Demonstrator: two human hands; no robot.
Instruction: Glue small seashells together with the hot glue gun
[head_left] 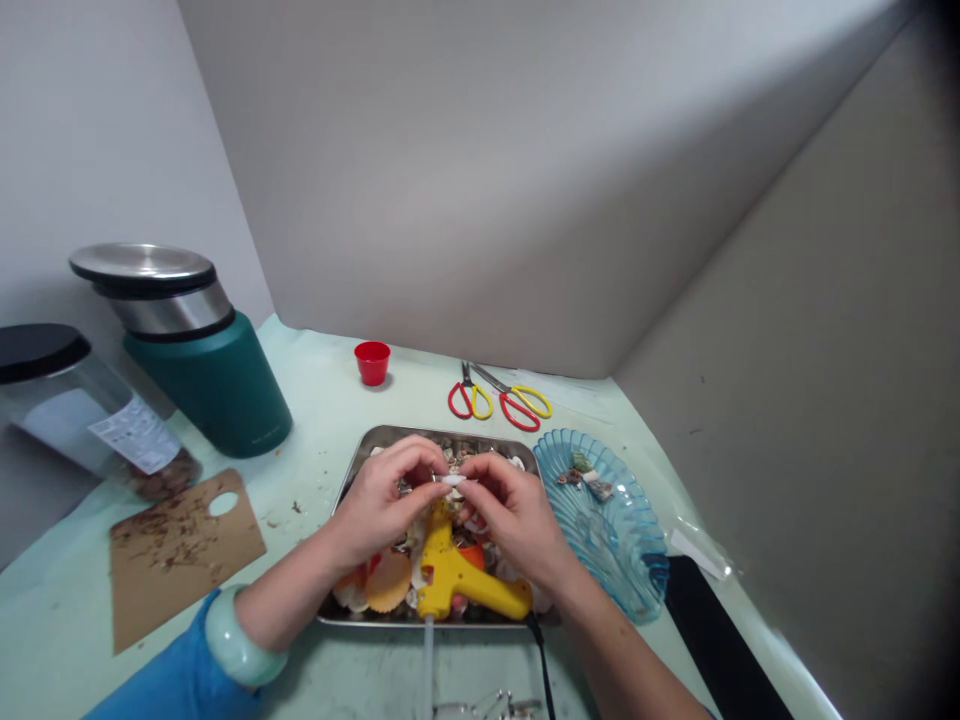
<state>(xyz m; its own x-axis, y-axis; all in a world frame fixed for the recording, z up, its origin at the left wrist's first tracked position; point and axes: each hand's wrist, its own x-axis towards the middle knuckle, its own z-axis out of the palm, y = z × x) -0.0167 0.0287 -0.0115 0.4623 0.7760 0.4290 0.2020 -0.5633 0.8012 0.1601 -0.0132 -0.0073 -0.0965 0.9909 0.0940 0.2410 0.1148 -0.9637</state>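
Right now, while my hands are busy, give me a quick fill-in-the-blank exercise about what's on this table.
The left hand and the right hand hold a small ____ piece between their fingers.
The body of the glue gun is ____.
Behind the metal tray lie ____ pairs of scissors.
From the wearer's view, the blue shell-shaped dish is to the ____ of the metal tray.

Missing words: white; yellow; two; right.

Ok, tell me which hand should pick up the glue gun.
Probably the right hand: the glue gun has its handle toward that side. The left hand could hold the small white piece both are pinching.
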